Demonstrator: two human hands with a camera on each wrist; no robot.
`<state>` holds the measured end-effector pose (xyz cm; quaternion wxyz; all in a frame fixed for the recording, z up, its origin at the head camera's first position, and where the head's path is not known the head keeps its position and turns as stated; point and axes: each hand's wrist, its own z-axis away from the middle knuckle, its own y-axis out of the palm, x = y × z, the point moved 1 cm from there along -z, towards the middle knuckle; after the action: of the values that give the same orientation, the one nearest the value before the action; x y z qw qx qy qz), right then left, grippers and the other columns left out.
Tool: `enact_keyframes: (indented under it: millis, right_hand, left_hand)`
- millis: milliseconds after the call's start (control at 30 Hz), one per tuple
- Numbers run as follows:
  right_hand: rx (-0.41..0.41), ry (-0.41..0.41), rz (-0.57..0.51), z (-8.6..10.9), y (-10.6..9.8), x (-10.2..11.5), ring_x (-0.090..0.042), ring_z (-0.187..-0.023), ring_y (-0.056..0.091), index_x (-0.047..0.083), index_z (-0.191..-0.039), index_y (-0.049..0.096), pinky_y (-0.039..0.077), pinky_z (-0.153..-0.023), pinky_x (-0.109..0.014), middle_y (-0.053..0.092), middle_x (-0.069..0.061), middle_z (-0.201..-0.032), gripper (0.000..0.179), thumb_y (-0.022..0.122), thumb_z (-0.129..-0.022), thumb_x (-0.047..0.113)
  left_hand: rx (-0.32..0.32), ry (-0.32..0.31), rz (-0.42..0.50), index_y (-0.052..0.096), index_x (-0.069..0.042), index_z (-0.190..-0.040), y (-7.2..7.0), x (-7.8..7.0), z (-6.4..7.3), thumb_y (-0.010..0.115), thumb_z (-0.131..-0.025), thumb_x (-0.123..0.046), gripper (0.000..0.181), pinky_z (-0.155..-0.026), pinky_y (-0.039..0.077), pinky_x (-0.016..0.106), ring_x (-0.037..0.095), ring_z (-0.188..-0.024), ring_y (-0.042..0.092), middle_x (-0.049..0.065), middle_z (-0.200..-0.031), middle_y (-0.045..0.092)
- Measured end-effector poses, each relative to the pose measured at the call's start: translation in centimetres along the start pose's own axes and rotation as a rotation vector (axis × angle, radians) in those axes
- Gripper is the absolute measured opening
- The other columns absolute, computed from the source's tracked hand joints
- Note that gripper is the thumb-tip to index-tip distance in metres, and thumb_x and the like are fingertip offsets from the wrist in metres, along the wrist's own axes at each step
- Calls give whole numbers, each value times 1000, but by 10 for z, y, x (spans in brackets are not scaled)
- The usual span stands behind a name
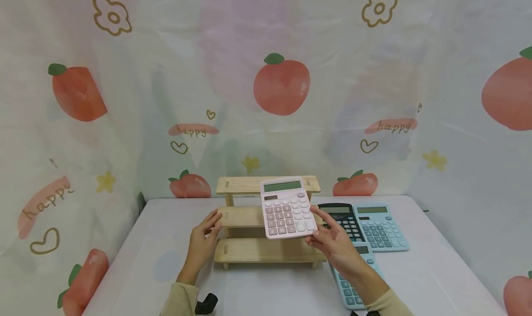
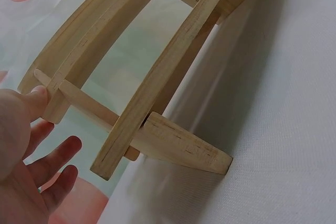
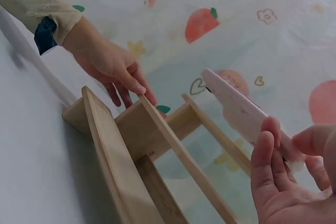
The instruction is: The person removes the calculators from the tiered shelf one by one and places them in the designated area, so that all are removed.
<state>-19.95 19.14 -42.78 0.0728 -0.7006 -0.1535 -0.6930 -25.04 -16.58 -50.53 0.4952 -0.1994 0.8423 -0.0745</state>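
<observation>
A pink calculator [image 1: 287, 209] is held up by its lower right edge, pinched between the thumb and fingers of my right hand [image 1: 338, 244]. Its keys and screen face the head camera, and it overlaps the steps of a wooden three-tier display stand [image 1: 241, 216]. In the right wrist view the calculator [image 3: 244, 108] is seen edge-on, tilted above the stand. At the stand's left side, my left hand [image 1: 201, 242] grips the end of the middle step with thumb and forefinger. The other fingers of the left hand [image 2: 31, 150] hang loosely below that step in the left wrist view.
Right of the stand lie a black calculator [image 1: 342, 221] and a blue calculator [image 1: 382, 228], side by side. A second blue calculator [image 1: 353, 293] lies nearer, partly hidden under my right forearm. A patterned cloth backdrop [image 1: 282, 145] rises behind the white table [image 1: 257, 293].
</observation>
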Motion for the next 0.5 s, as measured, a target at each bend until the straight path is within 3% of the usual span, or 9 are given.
enact_keyframes:
  millis: [267, 500]
  right_hand:
    - [-37, 19, 27, 10, -7, 1, -12, -95, 65, 15, -161, 19, 56, -90, -23, 63, 0, -120, 64, 50, -105, 9]
    - [-45, 17, 46, 18, -15, 1, -11, -96, 66, 15, -161, 18, 56, -90, -22, 64, 1, -120, 64, 50, -106, 13]
  left_hand:
    - [2, -25, 3, 66, 5, -129, -2, -1, 0, 67, -96, -6, 35, -82, 54, 19, 35, -132, 57, 20, -143, 60]
    - [-3, -3, -7, 66, 5, -128, 0, -1, 0, 66, -96, -6, 34, -82, 55, 21, 40, -130, 58, 21, -142, 60]
